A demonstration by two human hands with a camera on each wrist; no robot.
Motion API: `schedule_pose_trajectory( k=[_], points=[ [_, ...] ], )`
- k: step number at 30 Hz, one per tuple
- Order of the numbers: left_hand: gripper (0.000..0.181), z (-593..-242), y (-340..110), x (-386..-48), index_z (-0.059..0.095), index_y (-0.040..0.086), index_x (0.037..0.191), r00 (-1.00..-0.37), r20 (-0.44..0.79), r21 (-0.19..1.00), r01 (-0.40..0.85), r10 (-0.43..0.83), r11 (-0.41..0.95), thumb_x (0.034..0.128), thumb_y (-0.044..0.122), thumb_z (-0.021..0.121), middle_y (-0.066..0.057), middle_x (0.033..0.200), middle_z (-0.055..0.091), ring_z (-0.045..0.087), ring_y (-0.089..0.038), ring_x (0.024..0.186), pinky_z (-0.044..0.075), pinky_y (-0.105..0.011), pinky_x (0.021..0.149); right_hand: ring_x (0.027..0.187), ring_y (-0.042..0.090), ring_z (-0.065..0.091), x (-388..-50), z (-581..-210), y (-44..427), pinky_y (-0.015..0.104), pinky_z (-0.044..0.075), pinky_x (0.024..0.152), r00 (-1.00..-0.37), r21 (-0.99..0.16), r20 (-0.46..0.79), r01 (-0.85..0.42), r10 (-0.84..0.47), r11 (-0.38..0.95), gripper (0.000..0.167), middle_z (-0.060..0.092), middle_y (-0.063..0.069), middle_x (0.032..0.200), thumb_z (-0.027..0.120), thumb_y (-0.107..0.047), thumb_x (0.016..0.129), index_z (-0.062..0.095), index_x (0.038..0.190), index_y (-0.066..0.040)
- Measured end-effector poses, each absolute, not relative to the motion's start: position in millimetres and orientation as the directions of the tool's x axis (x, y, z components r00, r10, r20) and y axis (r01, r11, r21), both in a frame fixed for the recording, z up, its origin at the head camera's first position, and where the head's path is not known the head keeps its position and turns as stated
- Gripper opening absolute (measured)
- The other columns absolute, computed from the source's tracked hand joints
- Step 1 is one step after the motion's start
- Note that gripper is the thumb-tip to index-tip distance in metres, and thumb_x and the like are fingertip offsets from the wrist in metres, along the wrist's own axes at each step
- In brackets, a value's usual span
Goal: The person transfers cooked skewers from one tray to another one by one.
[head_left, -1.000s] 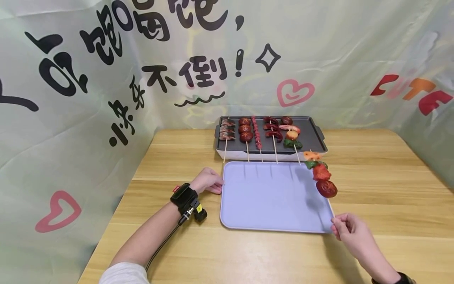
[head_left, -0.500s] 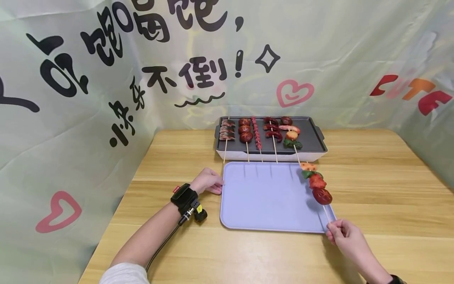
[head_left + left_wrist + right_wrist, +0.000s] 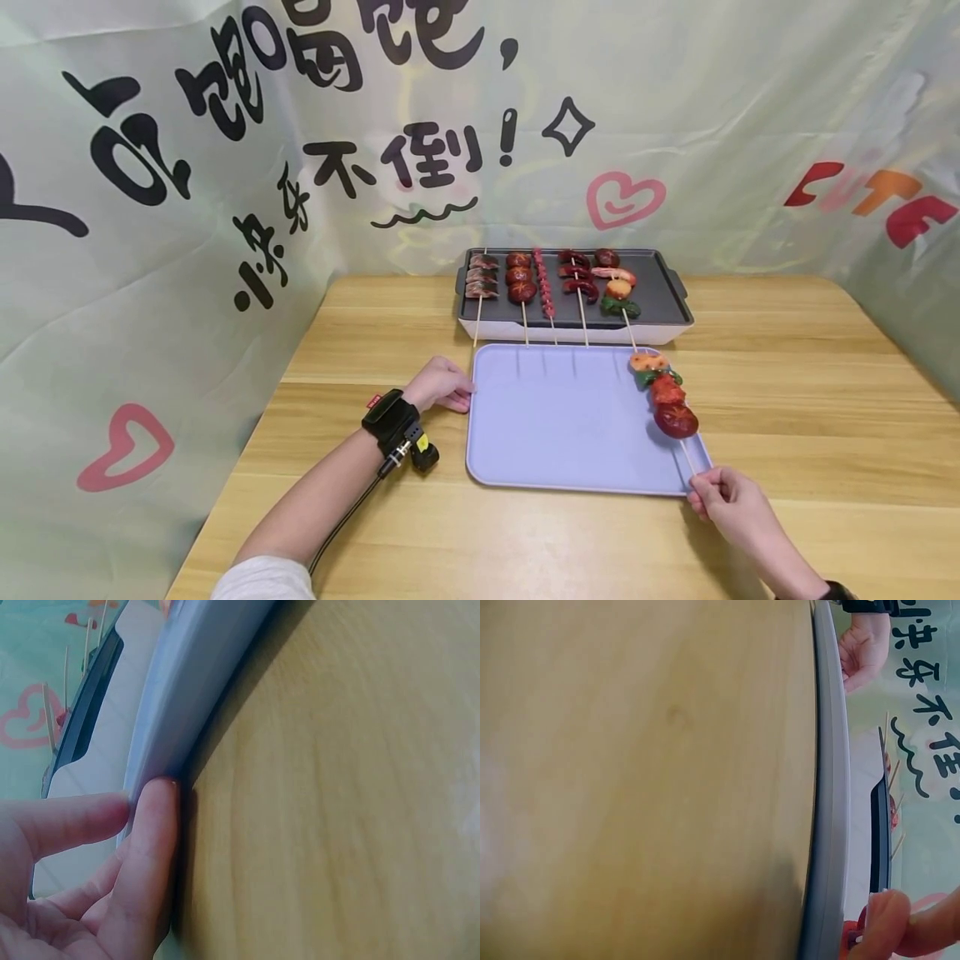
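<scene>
Pinching the lavender tray (image 3: 555,425) by its left rim, the left hand (image 3: 442,385) rests at the wooden table (image 3: 570,542); behind, five food skewers (image 3: 521,290) lie on the dark griddle (image 3: 658,296); rightmost, the right hand (image 3: 726,497) pinches a mixed skewer (image 3: 667,390) over the tray's right side, mushroom cap (image 3: 677,421) nearest the hand.

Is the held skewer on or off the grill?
Off: the right grip holds the skewer over the tray, in front of the grill.
</scene>
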State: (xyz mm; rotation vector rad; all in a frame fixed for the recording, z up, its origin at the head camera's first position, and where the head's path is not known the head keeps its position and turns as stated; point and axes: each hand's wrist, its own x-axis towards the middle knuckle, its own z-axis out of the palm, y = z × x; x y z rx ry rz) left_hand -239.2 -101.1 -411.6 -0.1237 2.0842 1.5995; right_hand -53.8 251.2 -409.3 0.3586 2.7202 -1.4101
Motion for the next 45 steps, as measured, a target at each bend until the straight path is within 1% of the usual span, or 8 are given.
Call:
schedule_pose_trajectory(
  k=[7,11,19,22,30,39,42,45],
  points=[
    [0.008,-414.5,-101.3,-240.6,0.061,-0.010,0.085,-0.873,-0.432,0.881,-0.356,0.225,0.311,0.0792,-0.005,0.062,-0.010,0.059,0.058,0.058,-0.014,0.047,0.057,-0.026,0.051,0.055,0.006,0.049,-56.7,-410.5,255.2,0.020,0.048,0.049,-0.977,-0.814,-0.181,0.212,0.110,0.541,0.014,0.056,0.006,0.068,0.047,0.001,0.092,0.052,0.088,0.013],
    [0.008,-414.5,-100.9,-240.1,0.061,-0.010,0.085,-0.875,-0.430,0.882,-0.353,0.224,0.313,0.0791,-0.005,0.062,-0.010,0.059,0.058,0.058,-0.015,0.047,0.058,-0.026,0.051,0.054,0.008,0.050,-59.5,-408.3,258.1,0.021,0.049,0.049,-0.975,-0.808,-0.211,0.212,0.066,0.550,0.014,0.057,0.007,0.066,0.049,-0.001,0.091,0.055,0.085,0.011],
    [0.006,-414.0,-101.9,-239.7,0.060,-0.010,0.083,-0.869,-0.437,0.883,-0.367,0.231,0.291,0.0789,-0.005,0.061,-0.011,0.059,0.058,0.058,-0.015,0.047,0.058,-0.026,0.051,0.048,0.006,0.046,-64.9,-406.5,265.2,0.019,0.044,0.044,-0.984,-0.674,-0.176,0.124,0.005,0.728,0.014,0.053,0.002,0.057,0.058,-0.007,0.087,0.060,0.074,0.000],
    [0.007,-413.1,-101.8,-239.1,0.060,-0.010,0.083,-0.869,-0.438,0.883,-0.367,0.232,0.294,0.0790,-0.005,0.061,-0.011,0.059,0.058,0.058,-0.014,0.047,0.057,-0.026,0.051,0.046,0.007,0.045,-67.3,-405.5,266.7,0.018,0.041,0.042,-0.983,-0.640,-0.183,0.107,-0.016,0.761,0.014,0.052,0.001,0.055,0.058,-0.007,0.086,0.061,0.073,-0.002],
    [0.008,-413.3,-102.0,-239.3,0.060,-0.011,0.084,-0.868,-0.436,0.883,-0.362,0.237,0.297,0.0789,-0.005,0.061,-0.011,0.059,0.058,0.058,-0.015,0.048,0.058,-0.026,0.052,0.047,0.010,0.048,-70.1,-403.3,267.1,0.019,0.044,0.041,-0.976,-0.641,-0.216,0.116,-0.033,0.759,0.011,0.052,0.001,0.055,0.057,-0.005,0.085,0.061,0.076,0.000],
    [0.007,-412.8,-101.4,-239.0,0.061,-0.010,0.084,-0.870,-0.438,0.880,-0.363,0.225,0.306,0.0790,-0.005,0.061,-0.011,0.060,0.058,0.059,-0.015,0.048,0.058,-0.026,0.052,0.046,0.008,0.046,-71.5,-400.4,269.0,0.019,0.042,0.040,-0.974,-0.644,-0.209,0.074,-0.083,0.762,0.013,0.052,0.001,0.054,0.058,-0.007,0.086,0.061,0.074,-0.001],
    [0.008,-412.3,-101.4,-238.3,0.060,-0.011,0.084,-0.870,-0.436,0.882,-0.362,0.229,0.302,0.0788,-0.005,0.061,-0.011,0.059,0.058,0.059,-0.015,0.048,0.058,-0.027,0.052,0.046,0.009,0.046,-74.9,-394.1,271.9,0.019,0.041,0.040,-0.972,-0.622,-0.212,0.056,-0.099,0.781,0.015,0.053,0.001,0.054,0.057,-0.009,0.087,0.063,0.077,0.001],
    [0.009,-412.5,-101.6,-238.3,0.060,-0.012,0.084,-0.870,-0.434,0.884,-0.362,0.232,0.297,0.0786,-0.005,0.061,-0.011,0.059,0.058,0.059,-0.015,0.048,0.058,-0.027,0.053,0.045,0.009,0.046,-81.3,-382.8,274.1,0.020,0.040,0.039,-0.981,-0.599,-0.168,0.026,-0.094,0.800,0.018,0.053,0.001,0.055,0.057,-0.011,0.088,0.063,0.082,0.005]
  ],
)
